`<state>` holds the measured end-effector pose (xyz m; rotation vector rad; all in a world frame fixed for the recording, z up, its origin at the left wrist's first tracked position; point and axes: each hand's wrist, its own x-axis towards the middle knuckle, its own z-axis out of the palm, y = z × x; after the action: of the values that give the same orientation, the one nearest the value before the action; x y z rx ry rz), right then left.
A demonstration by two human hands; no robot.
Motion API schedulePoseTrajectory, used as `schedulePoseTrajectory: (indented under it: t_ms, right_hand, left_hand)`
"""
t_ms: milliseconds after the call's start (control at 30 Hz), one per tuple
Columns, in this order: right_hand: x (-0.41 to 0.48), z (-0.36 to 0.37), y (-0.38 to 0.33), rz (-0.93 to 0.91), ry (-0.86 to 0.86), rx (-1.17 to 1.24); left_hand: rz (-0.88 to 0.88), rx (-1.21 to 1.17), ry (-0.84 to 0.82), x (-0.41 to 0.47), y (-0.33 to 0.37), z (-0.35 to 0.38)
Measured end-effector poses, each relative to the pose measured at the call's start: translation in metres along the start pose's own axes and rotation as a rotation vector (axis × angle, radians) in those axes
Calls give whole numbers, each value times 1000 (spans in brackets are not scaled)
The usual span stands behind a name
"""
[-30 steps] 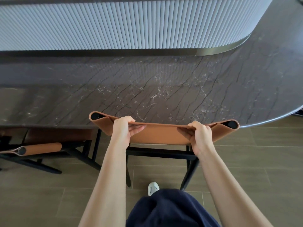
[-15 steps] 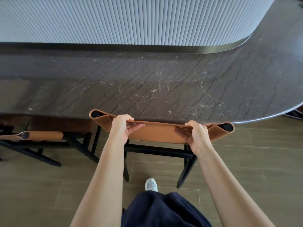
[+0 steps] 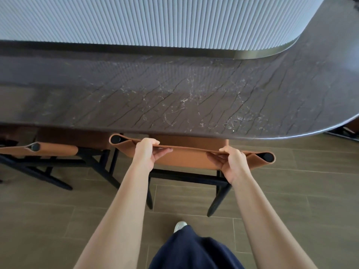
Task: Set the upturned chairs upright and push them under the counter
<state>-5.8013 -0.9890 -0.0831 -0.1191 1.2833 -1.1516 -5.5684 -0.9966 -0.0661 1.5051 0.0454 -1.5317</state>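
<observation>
Head view: one wide downward look, taken from a standing person.
Counter: the counter (image 3: 174, 94) is a dark stone slab with pale veins. It fills the middle band and curves away toward 2 o'clock.
Fluted panel: a pale ribbed fluted panel (image 3: 155, 20) runs across the top, at 12 o'clock, behind the stone.
Chair: the chair (image 3: 194, 141) stands upright just below centre. Its tan seat is partly tucked beneath the counter's near edge.
Backrest: the tan leather backrest (image 3: 189, 159) is a sling stretched between two black round posts. It sits just outside the counter edge, on the near side.
Legs: the black rear legs (image 3: 214, 203) rest on the floor, splaying toward 6 o'clock.
Left hand: the left hand (image 3: 146, 154) grips the top edge of the backrest near its left post. The fingers curl over the far side and the thumb is on the near face.
Right hand: the right hand (image 3: 233, 162) grips the same edge near the right post, fingers wrapped over it and thumb pressing the near face.
Second chair: a second chair (image 3: 58, 150) at 9 o'clock, same tan and black, stands upright with its seat under the counter.
Floor: the floor (image 3: 310, 191) is brown wood-look planks, from 3 through 6 to 8 o'clock.
Person: bare forearms reach in from 6 o'clock. A dark blue garment (image 3: 194, 253) shows at the bottom, with a white shoe (image 3: 179, 226) tip just above it.
</observation>
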Motion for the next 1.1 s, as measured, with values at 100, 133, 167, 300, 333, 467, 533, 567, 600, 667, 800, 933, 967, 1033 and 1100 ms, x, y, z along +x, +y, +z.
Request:
schedulePoseTrajectory:
  t_ms: [100,133,167,300,333,467,533,567,600,667,800,933,967,1033,1100]
  right_hand:
    - [-3,-2,-2,-1,-9,47]
    - [-5,-2,-1,1,-8,52]
    - [-7,-3,0,4,-4,54]
    - [-10,-6,3,6,26,50]
    - [-9,-8,4,8,49,43]
    - [-12,-26,15,30,129,46]
    - [-13,-35,22,38,164,30]
    - [-14,-39,26,37,180,18]
    - [-14,-43,28,33,186,8]
    - [-13,-44,30,25,173,2]
    - [-9,-31,29,21,132,-16]
    - [3,-13,31,15,113,-14]
    - [8,-11,29,19,118,-13]
    - [18,-11,24,26,122,-21]
    - [26,-12,19,34,125,-31]
  left_hand:
    - [13,-10,-7,0,-1,-1]
    - [11,-9,-10,-1,-2,-2]
    - [7,-9,-7,-3,-3,-4]
    - [-10,-9,-36,-6,-10,-7]
    - [-18,-15,-35,-7,-14,-8]
    - [-59,-23,-9,-8,-38,-19]
    - [-70,-24,5,-8,-47,-25]
    - [-75,-15,8,-9,-51,-27]
    - [-80,-10,14,-10,-55,-29]
    - [-79,-28,11,-11,-59,-32]
    - [-61,-56,12,-6,-54,-40]
    - [-56,-57,-3,5,-47,-44]
    - [-55,-55,-10,8,-47,-42]
    - [-59,-54,-29,14,-46,-34]
    - [-52,-70,-30,17,-46,-27]
